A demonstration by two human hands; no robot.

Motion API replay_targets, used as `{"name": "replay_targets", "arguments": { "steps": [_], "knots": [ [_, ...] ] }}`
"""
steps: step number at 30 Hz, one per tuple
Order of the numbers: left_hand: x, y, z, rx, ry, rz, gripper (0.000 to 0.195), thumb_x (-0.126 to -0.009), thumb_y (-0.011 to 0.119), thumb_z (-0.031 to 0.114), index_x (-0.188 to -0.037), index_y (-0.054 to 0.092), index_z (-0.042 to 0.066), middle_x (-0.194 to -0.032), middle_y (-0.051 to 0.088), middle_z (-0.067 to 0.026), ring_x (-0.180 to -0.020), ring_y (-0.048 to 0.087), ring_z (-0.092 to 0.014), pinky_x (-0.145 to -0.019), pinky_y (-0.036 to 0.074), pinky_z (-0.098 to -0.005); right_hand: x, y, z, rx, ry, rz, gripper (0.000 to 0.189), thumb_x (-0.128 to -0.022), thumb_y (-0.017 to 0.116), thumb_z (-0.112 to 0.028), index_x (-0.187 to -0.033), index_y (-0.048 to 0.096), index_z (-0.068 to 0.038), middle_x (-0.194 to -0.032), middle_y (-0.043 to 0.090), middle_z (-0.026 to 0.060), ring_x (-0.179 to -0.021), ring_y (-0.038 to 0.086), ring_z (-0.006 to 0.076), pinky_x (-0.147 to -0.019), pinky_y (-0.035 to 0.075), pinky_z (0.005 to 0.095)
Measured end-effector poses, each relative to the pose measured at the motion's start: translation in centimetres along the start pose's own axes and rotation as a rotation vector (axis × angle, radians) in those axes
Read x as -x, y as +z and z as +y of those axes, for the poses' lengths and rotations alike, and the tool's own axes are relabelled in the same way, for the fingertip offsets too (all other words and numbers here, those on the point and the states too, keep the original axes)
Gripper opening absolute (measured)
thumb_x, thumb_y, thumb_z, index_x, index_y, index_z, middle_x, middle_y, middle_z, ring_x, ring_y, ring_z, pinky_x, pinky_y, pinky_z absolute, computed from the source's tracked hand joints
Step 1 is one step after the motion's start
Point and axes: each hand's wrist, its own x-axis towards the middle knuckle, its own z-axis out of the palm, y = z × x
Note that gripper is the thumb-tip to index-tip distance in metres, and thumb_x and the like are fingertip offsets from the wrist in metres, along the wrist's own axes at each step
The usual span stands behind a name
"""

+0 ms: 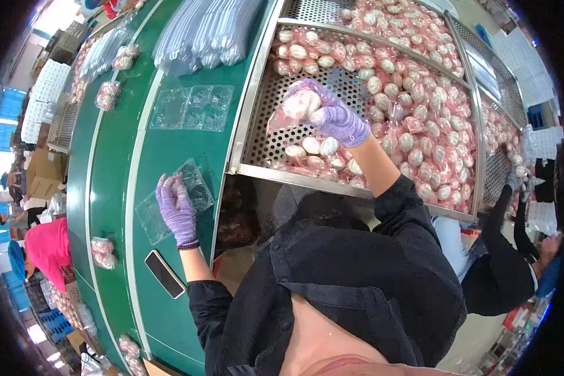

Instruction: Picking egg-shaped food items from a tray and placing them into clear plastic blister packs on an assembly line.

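My right hand [336, 115], in a purple knit glove, grips wrapped eggs [301, 104] in clear film with pink printing, above the perforated metal tray [268, 136]. Several more wrapped eggs [416, 155] fill the tray's right side and edges. My left hand [176, 211], gloved alike, is over an opened clear plastic egg carton [198, 185] on the green belt table. Its fingers are slightly curled and apart; whether they touch the carton is unclear. Another opened clear carton [192, 108] lies farther up the table.
Stacked clear cartons [207, 33] lie at the table's far end. A smartphone [164, 274] rests near my left wrist. Egg packs [103, 253] sit along the green conveyor belt [110, 188]. A person in pink [49, 249] is across the belt; another person's arms [500, 202] reach into a tray at right.
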Motion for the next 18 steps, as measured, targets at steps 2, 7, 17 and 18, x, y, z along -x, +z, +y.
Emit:
{"name": "replay_targets", "arguments": {
  "steps": [2, 7, 17, 18],
  "knots": [
    [0.0, 0.0, 0.0, 0.011, -0.025, -0.007, 0.017, -0.087, 0.054, -0.001, -0.104, 0.056, 0.002, -0.121, 0.048, -0.014, -0.098, 0.06, -0.022, -0.083, 0.049, -0.0301, 0.3, -0.2, -0.1, 0.072, -0.001, 0.033, 0.059, -0.071, 0.071, -0.016, -0.123, 0.047, -0.002, -0.11, 0.059, 0.0119, -0.101, 0.058, 0.0217, -0.088, 0.047, 0.035],
    [-0.3, 0.0, -0.4, -0.184, 0.154, -0.06, 0.019, -0.086, 0.053, -0.002, -0.104, 0.055, 0.001, -0.123, 0.046, -0.0143, -0.102, 0.057, -0.021, -0.086, 0.047, -0.03, 0.8, -0.1, -0.3, -0.808, 0.11, 0.114, 0.061, -0.07, 0.068, -0.022, -0.123, 0.048, 0.001, -0.112, 0.057, 0.0224, -0.098, 0.058, 0.0368, -0.082, 0.048, 0.0442],
    [-0.4, -0.1, -0.1, 0.077, -0.058, -0.037, 0.019, -0.088, 0.054, 0.004, -0.107, 0.054, 0.0, -0.124, 0.046, -0.0131, -0.105, 0.055, -0.021, -0.085, 0.046, -0.03, 1.6, -1.0, 0.4, -1.045, 0.057, 0.024, 0.025, -0.092, 0.046, -0.029, -0.091, 0.049, -0.004, -0.058, 0.055, 0.0019, -0.034, 0.043, 0.0068, -0.033, 0.037, 0.019],
    [-0.3, -0.2, 0.4, 0.085, -0.06, -0.032, 0.019, -0.088, 0.054, 0.004, -0.107, 0.054, 0.0, -0.124, 0.046, -0.013, -0.105, 0.055, -0.021, -0.084, 0.047, -0.0298, 1.7, -1.1, 0.6, -1.044, 0.058, 0.023, 0.025, -0.092, 0.046, -0.029, -0.091, 0.049, -0.004, -0.058, 0.055, 0.0019, -0.034, 0.043, 0.0068, -0.033, 0.037, 0.019]
  ]
}}
